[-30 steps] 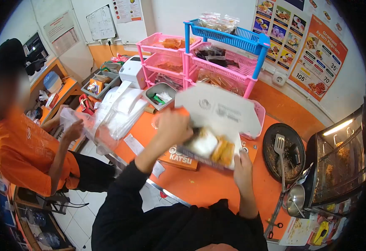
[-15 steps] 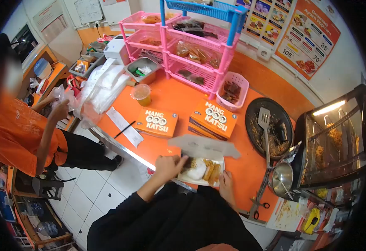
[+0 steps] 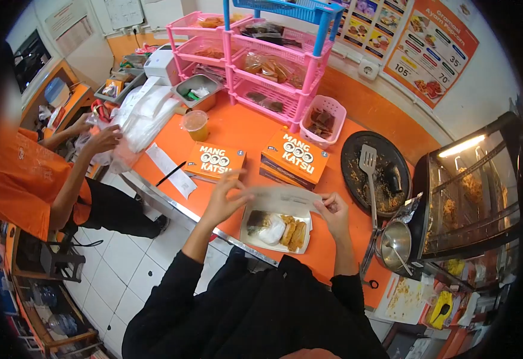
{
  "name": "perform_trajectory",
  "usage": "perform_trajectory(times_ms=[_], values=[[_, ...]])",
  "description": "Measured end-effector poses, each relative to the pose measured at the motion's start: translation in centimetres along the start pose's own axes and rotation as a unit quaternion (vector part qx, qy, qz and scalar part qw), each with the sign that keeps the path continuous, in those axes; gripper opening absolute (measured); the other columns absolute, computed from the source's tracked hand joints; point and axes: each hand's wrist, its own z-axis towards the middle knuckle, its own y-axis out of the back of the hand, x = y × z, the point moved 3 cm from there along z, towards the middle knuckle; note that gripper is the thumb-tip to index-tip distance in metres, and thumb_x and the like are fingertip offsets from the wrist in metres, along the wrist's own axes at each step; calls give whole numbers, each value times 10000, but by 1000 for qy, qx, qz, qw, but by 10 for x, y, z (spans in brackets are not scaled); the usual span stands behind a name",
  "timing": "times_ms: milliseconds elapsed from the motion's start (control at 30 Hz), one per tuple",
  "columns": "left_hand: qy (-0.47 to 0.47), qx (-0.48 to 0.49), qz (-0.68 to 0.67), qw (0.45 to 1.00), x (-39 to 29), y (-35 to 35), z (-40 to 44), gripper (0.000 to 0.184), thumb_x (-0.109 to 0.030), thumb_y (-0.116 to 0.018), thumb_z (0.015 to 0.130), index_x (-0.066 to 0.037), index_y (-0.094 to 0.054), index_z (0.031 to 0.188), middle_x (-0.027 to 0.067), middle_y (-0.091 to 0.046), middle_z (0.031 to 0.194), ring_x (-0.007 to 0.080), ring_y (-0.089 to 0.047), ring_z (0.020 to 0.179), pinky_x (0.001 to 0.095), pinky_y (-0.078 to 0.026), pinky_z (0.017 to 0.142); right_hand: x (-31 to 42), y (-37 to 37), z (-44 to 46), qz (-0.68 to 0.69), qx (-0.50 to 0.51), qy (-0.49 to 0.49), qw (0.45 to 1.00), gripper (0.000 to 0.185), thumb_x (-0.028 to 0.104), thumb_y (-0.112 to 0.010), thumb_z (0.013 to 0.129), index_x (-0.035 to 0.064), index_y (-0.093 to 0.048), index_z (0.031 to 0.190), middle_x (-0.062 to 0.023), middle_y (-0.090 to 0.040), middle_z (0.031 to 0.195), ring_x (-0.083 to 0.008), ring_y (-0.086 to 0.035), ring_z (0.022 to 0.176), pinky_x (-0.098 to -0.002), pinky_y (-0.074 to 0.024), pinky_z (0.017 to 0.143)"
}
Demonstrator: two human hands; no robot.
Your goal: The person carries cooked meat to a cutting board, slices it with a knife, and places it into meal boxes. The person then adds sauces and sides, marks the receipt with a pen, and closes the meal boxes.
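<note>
A white-lined cardboard food box (image 3: 309, 228) lies opened on the counter in front of me. In it are a white mound (image 3: 272, 230) that looks like rice, golden fried pieces (image 3: 297, 235) and a dark packet (image 3: 257, 220) at the left. The box lid (image 3: 284, 195) stands raised at the back. My left hand (image 3: 222, 197) is at the lid's left end, fingers spread and partly blurred. At the right end, my right hand (image 3: 333, 213) pinches the lid's corner between thumb and fingers.
Closed orange boxes (image 3: 216, 161) and a stack of boxes (image 3: 294, 157) sit behind. A cup (image 3: 195, 124), receipt (image 3: 172, 170), pink rack (image 3: 267, 78), black pan (image 3: 357, 161) with spatula (image 3: 368, 160), steel bowl (image 3: 395, 239) and lit display case (image 3: 471, 191) surround them. A co-worker (image 3: 34, 179) stands left.
My left hand has left the box's left side and risen to the lid. My right hand has moved up from the box's right side to the lid's corner. The dark packet now shows fully.
</note>
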Motion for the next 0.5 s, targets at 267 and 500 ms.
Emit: perform_trajectory(times_ms=[267, 500], values=[[264, -113, -341, 895, -6, -68, 3, 356, -392, -469, 988, -40, -491, 1042, 35, -522, 943, 106, -459, 969, 294, -359, 917, -27, -64, 24, 226, -225, -35, 947, 278, 359, -524, 972, 83, -519, 999, 0, -528, 903, -77, -507, 882, -242, -410, 815], [290, -9, -303, 908, 0, -50, 28, 243, -268, -652, 894, -32, -668, 947, 12, -638, 869, 90, -543, 796, 251, -435, 734, -15, -48, 27, 76, -177, 12, 981, 191, 219, -595, 940, 33, -611, 980, -9, -598, 912, -85, -537, 888, -248, -451, 728]])
